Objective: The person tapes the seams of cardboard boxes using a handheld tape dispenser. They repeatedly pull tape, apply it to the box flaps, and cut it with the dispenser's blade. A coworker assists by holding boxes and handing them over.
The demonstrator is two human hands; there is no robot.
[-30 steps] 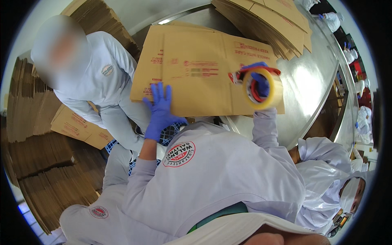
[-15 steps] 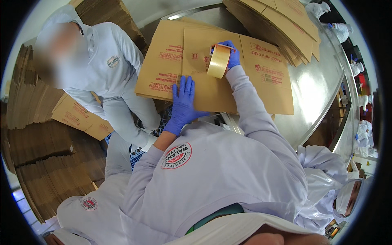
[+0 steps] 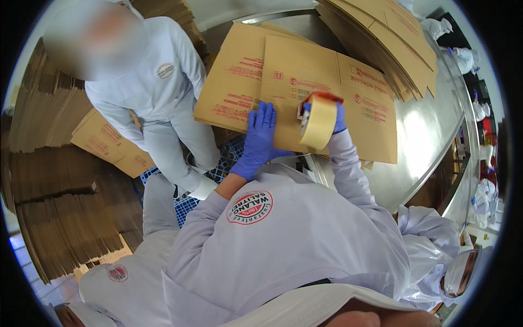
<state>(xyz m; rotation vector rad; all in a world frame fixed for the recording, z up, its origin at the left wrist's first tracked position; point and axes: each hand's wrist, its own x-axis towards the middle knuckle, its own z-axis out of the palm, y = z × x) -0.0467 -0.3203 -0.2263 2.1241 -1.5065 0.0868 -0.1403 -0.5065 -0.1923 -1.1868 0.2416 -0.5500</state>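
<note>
A flattened cardboard carton (image 3: 305,62) with red print lies in front of me on other flattened cartons. Blue-gloved, my left hand (image 3: 260,139) rests on its near left part, fingers stretched out and palm down. My right hand (image 3: 340,119), also in a blue glove, is closed around a red tape dispenser (image 3: 325,95) over the near edge of the carton. A wide roll of yellowish packing tape (image 3: 320,124) sits in it and hides most of those fingers. Whether the dispenser touches the cardboard, I cannot tell.
A steel table (image 3: 422,125) carries the cartons, with a fanned stack of flat cartons (image 3: 387,43) at the far right. A co-worker (image 3: 158,76) in white stands at the left, by tall cardboard stacks (image 3: 60,218). Another person (image 3: 430,240) is close at my right.
My right hand has brought the tape dispenser from the carton's middle toward me, to its near edge. My left hand keeps its place on the cardboard. The whole view has shifted slightly.
</note>
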